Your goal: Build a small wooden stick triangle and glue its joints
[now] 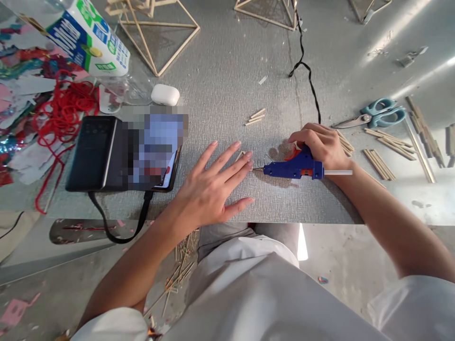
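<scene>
My right hand [322,144] grips a blue hot glue gun [291,169] with an orange trigger and a white glue stick out of its back. The gun lies low over the table, nozzle pointing left at the fingertips of my left hand [218,184]. That hand is spread palm down, its fingers apart over a small wooden stick piece [241,155], mostly hidden beneath them. Beyond the hands lie several short cut sticks [256,117]. More wooden sticks [379,164] are bunched right of my right hand, near scissors [382,113] with blue handles.
Left of my hands are a phone [172,173] and a cabled black power bank [93,152]. A white earbud case [165,95], plastic bottle [95,42] and red yarn [67,106] stand behind. Stick frames [177,49] and a black cord [310,80] lie farther back.
</scene>
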{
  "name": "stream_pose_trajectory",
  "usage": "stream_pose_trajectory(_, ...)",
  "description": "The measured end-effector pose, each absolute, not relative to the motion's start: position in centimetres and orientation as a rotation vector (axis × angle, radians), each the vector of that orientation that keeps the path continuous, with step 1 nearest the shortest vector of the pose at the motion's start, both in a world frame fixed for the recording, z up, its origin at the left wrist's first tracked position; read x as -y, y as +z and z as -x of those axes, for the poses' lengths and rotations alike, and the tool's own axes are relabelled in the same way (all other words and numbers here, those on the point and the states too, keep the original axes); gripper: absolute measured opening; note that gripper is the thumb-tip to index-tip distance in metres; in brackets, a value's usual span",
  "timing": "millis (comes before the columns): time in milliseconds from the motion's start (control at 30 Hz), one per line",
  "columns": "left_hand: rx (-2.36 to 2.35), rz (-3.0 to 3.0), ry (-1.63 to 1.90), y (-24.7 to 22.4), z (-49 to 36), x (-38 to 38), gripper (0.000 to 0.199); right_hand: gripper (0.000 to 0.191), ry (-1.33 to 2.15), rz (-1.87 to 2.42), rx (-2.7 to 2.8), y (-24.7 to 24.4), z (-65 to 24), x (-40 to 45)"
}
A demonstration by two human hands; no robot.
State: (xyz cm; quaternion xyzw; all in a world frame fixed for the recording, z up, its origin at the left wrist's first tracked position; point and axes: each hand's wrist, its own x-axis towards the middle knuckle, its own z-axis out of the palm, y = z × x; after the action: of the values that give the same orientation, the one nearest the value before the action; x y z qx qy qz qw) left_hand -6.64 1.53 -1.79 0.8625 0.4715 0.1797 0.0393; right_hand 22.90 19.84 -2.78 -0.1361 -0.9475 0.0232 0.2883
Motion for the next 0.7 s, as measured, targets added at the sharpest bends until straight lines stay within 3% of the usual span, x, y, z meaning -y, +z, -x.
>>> stream_pose_trajectory(700, -1.443, -2.663, 0.553, -1.86, 6.69, -1.52, 0.068, 0.021, 0.070, 0.389, 2.537, -3.12, -22.94, -20.10)
